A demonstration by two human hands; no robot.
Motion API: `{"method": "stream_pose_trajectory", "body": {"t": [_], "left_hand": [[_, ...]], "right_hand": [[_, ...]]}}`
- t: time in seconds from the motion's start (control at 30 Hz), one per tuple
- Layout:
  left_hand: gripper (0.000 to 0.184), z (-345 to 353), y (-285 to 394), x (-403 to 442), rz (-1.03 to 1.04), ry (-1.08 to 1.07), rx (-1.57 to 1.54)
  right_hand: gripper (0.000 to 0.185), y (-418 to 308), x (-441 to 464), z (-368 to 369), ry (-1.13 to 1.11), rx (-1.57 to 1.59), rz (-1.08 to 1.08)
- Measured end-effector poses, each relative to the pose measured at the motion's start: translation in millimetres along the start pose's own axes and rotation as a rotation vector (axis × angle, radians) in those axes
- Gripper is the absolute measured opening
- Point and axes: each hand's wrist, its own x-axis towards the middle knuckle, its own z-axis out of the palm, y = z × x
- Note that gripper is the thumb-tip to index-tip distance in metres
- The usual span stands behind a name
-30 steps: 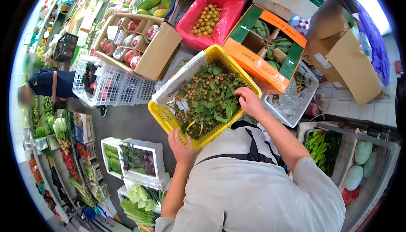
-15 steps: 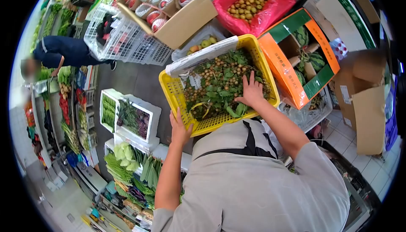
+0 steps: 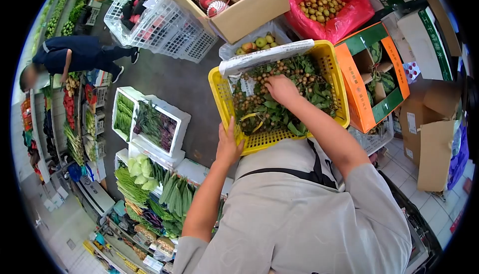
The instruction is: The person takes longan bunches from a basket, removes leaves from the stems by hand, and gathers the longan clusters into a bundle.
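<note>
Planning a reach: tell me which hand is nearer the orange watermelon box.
Right. The right hand is in the yellow basket beside the box; the left hand is at the basket's opposite side, farther away.

Watermelon box [image 3: 357, 87]: numeral "1" on green panels [image 3: 390, 103]; Chinese characters on orange side, unreadably small.
White-green carton [image 3: 420, 44]: Chinese characters on green stripe [image 3: 438, 49], unclear.
Pale sheet [image 3: 267, 59] at yellow basket's [image 3: 219, 90] rim: faint print, illegible.

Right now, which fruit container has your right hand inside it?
The yellow plastic basket: the right hand is in among its small brown fruit. No hand is in the orange-and-green watermelon carton or the pink plastic bag.
</note>
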Motion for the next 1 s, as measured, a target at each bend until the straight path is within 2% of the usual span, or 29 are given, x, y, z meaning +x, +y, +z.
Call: {"method": "stream_pose_trajectory", "body": {"t": [0.03, 0.07, 0.13, 0.17, 0.2, 0.27, 0.33, 0.4, 0.47, 0.53, 0.63, 0.73, 0.9, 1.0], "left_hand": [[0.104, 0, -1, 1, 0.001, 0.004, 0.013], [0.104, 1, -1, 0, -0.001, 0.009, 0.023], [0.102, -1, -1, -1, 0.001, 0.017, 0.01], [0.101, -1, 0, 0, 0.014, 0.033, 0.012], [0.101, -1, -2, 0, 0.001, 0.037, -0.002], [0.098, -1, -4, 1, 0.024, 0.046, -0.025], [0.097, -2, -4, 0, 0.012, 0.054, -0.049], [0.095, -2, -6, 1, 0.013, 0.053, -0.068], [0.095, 2, -8, 2, 0.011, 0.051, -0.049], [0.095, 3, -8, 3, 0.021, 0.052, -0.059], [0.097, 3, -9, 2, 0.029, 0.049, -0.054], [0.099, 6, -10, 4, 0.035, 0.049, -0.046], [0.097, 8, -13, 4, 0.041, 0.058, -0.02], [0.096, 9, -14, 4, 0.028, 0.053, -0.003]], "right_hand": [[0.023, -2, 11, 6, -0.171, -0.122, 0.106], [0.023, -2, 18, 10, -0.185, -0.129, 0.107], [0.024, -5, 27, 13, -0.456, -0.431, 0.256], [0.027, -9, 30, 18, -0.514, -0.513, 0.326], [0.027, -11, 32, 21, -0.524, -0.527, 0.315], [0.031, -10, 37, 18, -0.624, -0.485, 0.443], [0.033, 8, 39, 31, -0.58, -0.47, 0.454], [0.033, 24, 46, 34, -0.573, -0.148, 0.572], [0.034, 28, 46, 35, -0.638, -0.189, 0.646], [0.036, 25, 32, 30, -0.512, -0.261, 0.465], [0.041, 11, 28, 14, -0.641, -0.339, 0.439], [0.038, 10, 23, 25, -0.586, -0.399, 0.43], [0.032, 8, 23, 19, -0.552, -0.397, 0.464], [0.03, 7, 3, 7, -0.441, -0.244, 0.503]]}}
